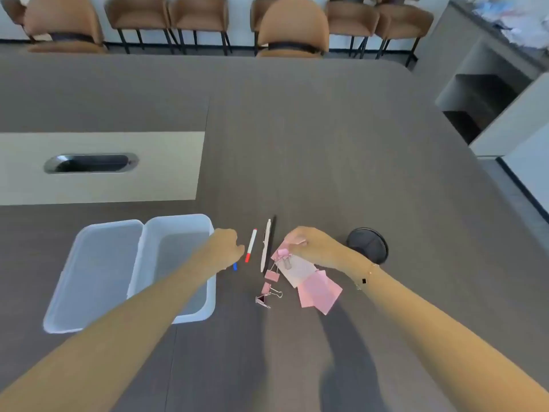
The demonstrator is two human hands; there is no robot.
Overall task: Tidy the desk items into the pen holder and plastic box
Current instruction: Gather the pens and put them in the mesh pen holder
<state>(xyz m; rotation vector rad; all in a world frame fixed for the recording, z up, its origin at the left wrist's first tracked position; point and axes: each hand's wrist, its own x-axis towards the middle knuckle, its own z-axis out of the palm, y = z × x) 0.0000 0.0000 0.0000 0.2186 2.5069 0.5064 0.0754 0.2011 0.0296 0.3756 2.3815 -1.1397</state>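
My left hand (226, 244) is curled down over a blue-tipped pen (235, 266), of which only the blue end shows below the wrist. Just right of it on the table lie a white pen with a red tip (251, 244), a white pen (266, 245) and a black pen (272, 237), roughly parallel. My right hand (312, 245) pinches a pink binder clip (282, 254) above a white note (297, 273) and pink sticky notes (320, 292). Three more binder clips (268, 288) lie below the pens. The clear plastic box (178, 224) stands open at the left, and the black round pen holder (368, 243) is behind my right wrist.
The box's lid (98, 275) lies flat against the box's left side. A metal cable slot (90, 163) sits in a light panel at the far left. Brown chairs (292, 28) line the table's far edge. A grey cabinet (487, 93) stands at the right.
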